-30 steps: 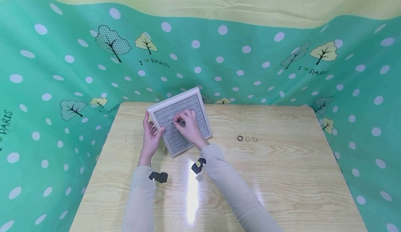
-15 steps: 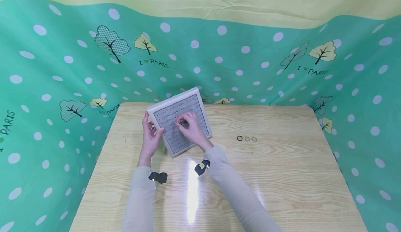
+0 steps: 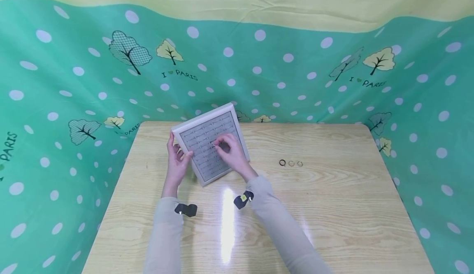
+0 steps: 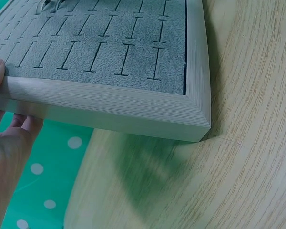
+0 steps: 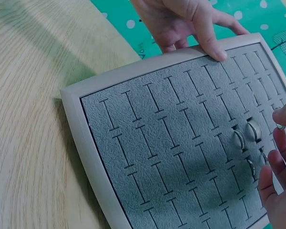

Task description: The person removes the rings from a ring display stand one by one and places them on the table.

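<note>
A ring display tray (image 3: 199, 132), with a pale frame and grey slotted padding, is held tilted up at the back left of the table. My left hand (image 3: 177, 161) grips its left edge, thumb on the front and fingers behind. In the right wrist view, several rings (image 5: 253, 130) sit upright in slots near the middle. My right hand (image 3: 232, 152) is over the padding, pinching a small shiny ring (image 5: 280, 126) between thumb and fingertip; most of that ring is hidden by the fingers.
Right of the tray, a black ring (image 3: 282, 163) and two thin light rings (image 3: 291, 163) lie in a row on the wooden table (image 3: 333, 208). A green dotted cloth (image 3: 237, 68) hangs behind and at both sides.
My right hand has shifted a little to the right across the padding, still pinching the ring. My left hand and the tray stay about where they were.
</note>
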Action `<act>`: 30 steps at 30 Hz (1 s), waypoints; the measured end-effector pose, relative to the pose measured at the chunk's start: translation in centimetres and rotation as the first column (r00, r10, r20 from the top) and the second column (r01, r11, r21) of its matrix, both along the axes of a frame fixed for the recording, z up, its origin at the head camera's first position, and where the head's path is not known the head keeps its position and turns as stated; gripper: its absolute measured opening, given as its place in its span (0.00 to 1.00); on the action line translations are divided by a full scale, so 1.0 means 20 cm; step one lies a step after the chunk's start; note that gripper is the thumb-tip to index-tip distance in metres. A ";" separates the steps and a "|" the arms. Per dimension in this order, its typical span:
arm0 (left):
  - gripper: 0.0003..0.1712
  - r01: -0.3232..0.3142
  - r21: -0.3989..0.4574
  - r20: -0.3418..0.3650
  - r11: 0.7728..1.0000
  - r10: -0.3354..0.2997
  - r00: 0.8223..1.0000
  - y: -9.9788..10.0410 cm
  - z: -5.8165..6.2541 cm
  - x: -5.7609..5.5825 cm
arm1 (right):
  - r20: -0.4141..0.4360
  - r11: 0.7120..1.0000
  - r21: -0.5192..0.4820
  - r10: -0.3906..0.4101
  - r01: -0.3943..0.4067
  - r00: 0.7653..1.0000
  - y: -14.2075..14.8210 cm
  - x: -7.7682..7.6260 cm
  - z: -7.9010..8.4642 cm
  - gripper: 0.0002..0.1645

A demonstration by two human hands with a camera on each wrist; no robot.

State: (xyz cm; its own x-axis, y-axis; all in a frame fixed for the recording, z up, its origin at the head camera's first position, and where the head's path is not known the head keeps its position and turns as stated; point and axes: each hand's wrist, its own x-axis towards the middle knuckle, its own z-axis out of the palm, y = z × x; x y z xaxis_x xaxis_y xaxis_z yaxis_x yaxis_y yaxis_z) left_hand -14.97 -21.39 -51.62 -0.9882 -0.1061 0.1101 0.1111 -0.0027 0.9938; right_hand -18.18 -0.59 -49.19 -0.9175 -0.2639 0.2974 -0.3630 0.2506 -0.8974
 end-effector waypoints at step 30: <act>0.53 0.017 -0.024 -0.028 1.000 -0.018 0.999 0.03 0.10 0.05 | 0.042 0.993 -0.051 -0.104 0.107 0.994 0.19 0.00 -0.05 0.05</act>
